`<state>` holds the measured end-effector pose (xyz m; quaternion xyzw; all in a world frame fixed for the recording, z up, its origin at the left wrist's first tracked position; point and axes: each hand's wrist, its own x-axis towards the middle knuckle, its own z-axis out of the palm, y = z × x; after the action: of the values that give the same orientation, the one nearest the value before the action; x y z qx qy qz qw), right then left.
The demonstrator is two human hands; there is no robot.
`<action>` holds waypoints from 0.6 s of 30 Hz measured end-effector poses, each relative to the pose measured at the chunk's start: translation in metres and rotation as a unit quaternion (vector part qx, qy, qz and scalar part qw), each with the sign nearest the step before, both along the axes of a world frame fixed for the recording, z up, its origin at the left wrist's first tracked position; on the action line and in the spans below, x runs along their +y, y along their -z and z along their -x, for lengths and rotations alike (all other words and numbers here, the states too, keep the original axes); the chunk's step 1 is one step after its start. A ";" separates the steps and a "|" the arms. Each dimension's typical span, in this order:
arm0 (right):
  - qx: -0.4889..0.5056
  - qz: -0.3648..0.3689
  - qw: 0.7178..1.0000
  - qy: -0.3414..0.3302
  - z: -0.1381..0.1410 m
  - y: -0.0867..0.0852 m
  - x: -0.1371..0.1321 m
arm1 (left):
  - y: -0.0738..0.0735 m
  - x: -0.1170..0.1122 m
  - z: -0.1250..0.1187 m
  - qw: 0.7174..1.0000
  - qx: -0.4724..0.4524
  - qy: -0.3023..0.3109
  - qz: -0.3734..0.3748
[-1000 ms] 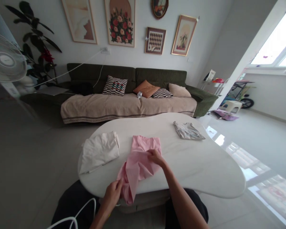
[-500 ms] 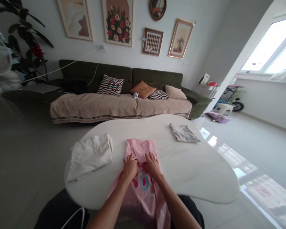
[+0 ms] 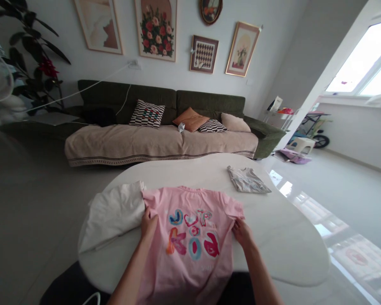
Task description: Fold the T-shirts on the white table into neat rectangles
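The pink T-shirt (image 3: 190,241) lies spread out with its colourful painted letters facing up, on the near part of a white table (image 3: 282,250), its lower part hanging over the near edge. The left hand (image 3: 149,224) holds the shirt's left side, fingers closed on the cloth. The right hand (image 3: 243,234) pinches the right side just below the sleeve, fingers closed as well. The shirt's left edge touches a crumpled white cloth (image 3: 112,216) at the near left of the table. A folded grey shirt (image 3: 247,180) lies farther right, apart from the pink one. Beyond the table stands a long dark green sofa (image 3: 209,101) with a beige throw (image 3: 146,144) and cushions (image 3: 147,113), below framed pictures (image 3: 157,29) on the wall.
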<state>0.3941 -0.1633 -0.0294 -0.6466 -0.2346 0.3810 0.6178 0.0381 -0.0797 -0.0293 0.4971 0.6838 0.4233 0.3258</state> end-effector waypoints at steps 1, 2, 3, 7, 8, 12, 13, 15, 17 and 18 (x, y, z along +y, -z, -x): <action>0.017 0.000 1.000 0.008 0.000 0.003 -0.001 | 0.001 0.000 -0.001 1.000 -0.008 0.000 0.005; 0.030 0.000 0.999 0.014 0.000 0.004 -0.001 | 0.002 0.000 -0.002 1.000 -0.015 0.004 0.011; 0.038 0.000 0.999 0.018 0.001 0.005 0.000 | 0.001 0.000 -0.003 1.000 -0.021 0.009 0.018; 0.031 0.006 0.999 0.021 0.004 0.004 0.002 | -0.007 0.001 0.002 0.997 -0.040 0.048 0.035; 0.019 0.011 1.000 0.017 0.004 0.003 0.003 | -0.010 0.000 0.004 0.996 -0.044 0.063 0.039; -0.059 0.034 0.997 -0.040 0.001 -0.009 0.019 | -0.026 0.010 0.009 0.988 -0.057 0.132 0.058; -0.085 0.033 0.994 -0.061 -0.002 -0.017 0.028 | -0.030 0.016 0.008 0.986 -0.056 0.144 0.055; -0.147 0.018 0.985 -0.088 -0.013 -0.037 0.051 | -0.040 0.032 0.004 0.987 -0.049 0.152 0.033; -0.220 -0.004 0.972 -0.081 -0.026 -0.062 0.076 | -0.048 0.049 -0.001 0.989 -0.038 0.142 -0.005; -0.259 -0.011 0.964 -0.065 -0.031 -0.073 0.088 | -0.052 0.057 -0.005 0.991 -0.013 0.133 -0.033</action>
<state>0.4255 -0.0752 0.0435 -0.6996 -0.4325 0.2375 0.5168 0.0427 -0.0229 0.0225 0.5880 0.5933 0.4050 0.3717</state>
